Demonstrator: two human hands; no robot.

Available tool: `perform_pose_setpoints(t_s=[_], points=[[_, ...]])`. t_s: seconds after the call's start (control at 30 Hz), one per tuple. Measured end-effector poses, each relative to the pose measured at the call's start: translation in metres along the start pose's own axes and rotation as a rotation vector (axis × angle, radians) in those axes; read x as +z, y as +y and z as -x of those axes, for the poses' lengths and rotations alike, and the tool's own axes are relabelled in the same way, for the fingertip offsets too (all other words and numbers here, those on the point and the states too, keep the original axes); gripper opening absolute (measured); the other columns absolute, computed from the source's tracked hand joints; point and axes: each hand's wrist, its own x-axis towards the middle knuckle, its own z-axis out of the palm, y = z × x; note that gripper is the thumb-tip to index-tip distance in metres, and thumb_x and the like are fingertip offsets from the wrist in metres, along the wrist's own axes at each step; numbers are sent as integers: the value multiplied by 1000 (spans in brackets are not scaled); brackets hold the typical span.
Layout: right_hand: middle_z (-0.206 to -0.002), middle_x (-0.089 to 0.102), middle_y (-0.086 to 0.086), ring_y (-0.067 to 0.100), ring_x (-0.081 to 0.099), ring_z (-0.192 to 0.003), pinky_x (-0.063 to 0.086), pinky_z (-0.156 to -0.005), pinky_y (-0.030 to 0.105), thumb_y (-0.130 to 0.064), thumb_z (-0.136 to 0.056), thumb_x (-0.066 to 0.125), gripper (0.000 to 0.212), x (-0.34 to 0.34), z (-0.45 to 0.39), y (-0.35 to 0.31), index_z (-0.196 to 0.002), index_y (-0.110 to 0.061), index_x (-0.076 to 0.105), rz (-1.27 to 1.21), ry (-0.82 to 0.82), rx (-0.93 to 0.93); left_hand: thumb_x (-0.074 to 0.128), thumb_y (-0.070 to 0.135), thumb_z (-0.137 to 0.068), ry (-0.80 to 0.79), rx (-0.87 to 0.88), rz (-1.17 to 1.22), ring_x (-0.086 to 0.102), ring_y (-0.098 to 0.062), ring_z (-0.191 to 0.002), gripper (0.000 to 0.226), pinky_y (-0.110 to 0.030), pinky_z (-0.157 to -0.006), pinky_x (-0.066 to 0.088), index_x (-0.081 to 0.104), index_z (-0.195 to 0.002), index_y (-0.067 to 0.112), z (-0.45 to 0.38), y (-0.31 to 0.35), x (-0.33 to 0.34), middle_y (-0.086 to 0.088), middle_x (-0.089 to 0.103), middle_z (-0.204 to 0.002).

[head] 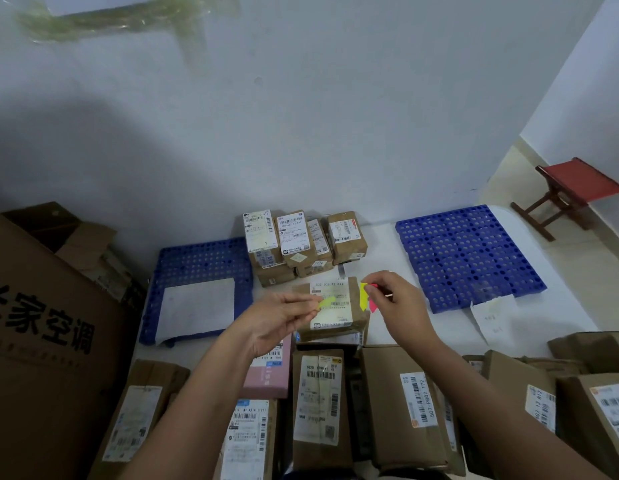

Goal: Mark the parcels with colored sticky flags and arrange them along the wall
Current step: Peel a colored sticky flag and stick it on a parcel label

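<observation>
A brown parcel (pixel 339 306) with a white label lies on top of a pile in front of me. My left hand (pixel 280 320) pinches a single yellow-green sticky flag (pixel 326 302) just over the parcel's label. My right hand (pixel 398 303) holds a pad of sticky flags (pixel 366 296), yellow and pink, beside the parcel's right edge. Several labelled brown parcels (pixel 303 242) lean in a row against the wall behind it.
Two blue perforated pallets (pixel 471 258) (pixel 197 265) flank the row; a white sheet lies on the left one. A large printed carton (pixel 48 341) stands at left. Several more parcels (pixel 398 407) crowd the floor near me. A red stool (pixel 575 192) stands at right.
</observation>
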Motion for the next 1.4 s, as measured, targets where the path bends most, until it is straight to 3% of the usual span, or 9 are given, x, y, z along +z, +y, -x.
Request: perform_pose_setpoints(t_s=[0.17, 0.37, 0.47, 0.57, 0.67, 0.77, 0.9, 1.17, 1.4], points=[[-75, 63, -11, 6, 59, -72, 43, -65, 9, -9, -95, 60, 11, 3, 5, 8, -93, -16, 69, -48, -23, 103, 72, 6, -87, 74, 57, -345, 61, -2, -58, 18, -13, -62, 50, 70, -104, -2, -14, -9, 0, 1, 69, -69], [-75, 65, -3, -5, 57, -60, 41, -55, 8, -12, -96, 57, 12, 6, 11, 10, -105, -17, 65, -35, -130, 181, 71, 20, -90, 214, 199, -683, 51, -5, -54, 11, -21, -60, 46, 71, -83, 12, -32, -16, 5, 5, 61, -63], [-88, 63, -5, 5, 60, -73, 46, -61, 12, -12, -99, 50, 31, 8, 14, 7, -126, -26, 55, 150, -317, 132, 71, 25, -90, 258, 215, -878, 52, -2, -59, 15, -19, -57, 40, 73, -83, 12, -40, -19, 12, 8, 63, -69], [-91, 51, -5, 18, 55, -85, 47, -74, 29, -15, -99, 42, 45, 13, 13, 6, -139, -36, 48, 402, -428, 60, 70, 29, -90, 281, 216, -1051, 50, -3, -58, 20, -22, -54, 37, 74, -81, 12, -46, -19, 16, 6, 63, -71], [-86, 37, -10, 20, 52, -91, 44, -77, 32, -22, -100, 41, 48, 16, 11, 1, -143, -44, 42, 490, -492, 83, 71, 30, -89, 309, 195, -1112, 56, -13, -63, 21, -28, -64, 46, 75, -78, 13, -51, -18, 17, 0, 69, -76], [-116, 48, 2, 24, 53, -112, 45, -88, 35, -28, -99, 45, 48, 18, 11, -2, -144, -45, 40, 540, -543, 101, 70, 31, -88, 307, 183, -1179, 57, -16, -65, 21, -29, -64, 47, 76, -81, 13, -54, -18, 17, -4, 71, -81], [-141, 43, 2, 23, 51, -119, 47, -91, 35, -21, -98, 45, 54, 22, 10, -3, -145, -45, 37, 648, -558, 95, 69, 29, -88, 291, 174, -1233, 62, -18, -66, 21, -30, -63, 49, 76, -80, 11, -56, -14, 19, -4, 73, -82], [-138, 43, 0, 21, 55, -113, 48, -87, 33, -24, -97, 47, 52, 25, 8, -8, -143, -45, 40, 774, -530, 61, 69, 34, -88, 293, 176, -1346, 64, -17, -76, 25, -28, -62, 47, 61, -68, 23, -60, -11, 24, 1, 68, -83], [-134, 46, -1, 21, 53, -117, 46, -90, 33, -28, -98, 49, 45, 24, 4, 2, -141, -41, 47, 700, -549, 76, 65, 30, -90, 355, 200, -1376, 58, -18, -91, 18, -34, -71, 47, 48, -86, 24, -54, -9, 2, 0, 59, -101]])
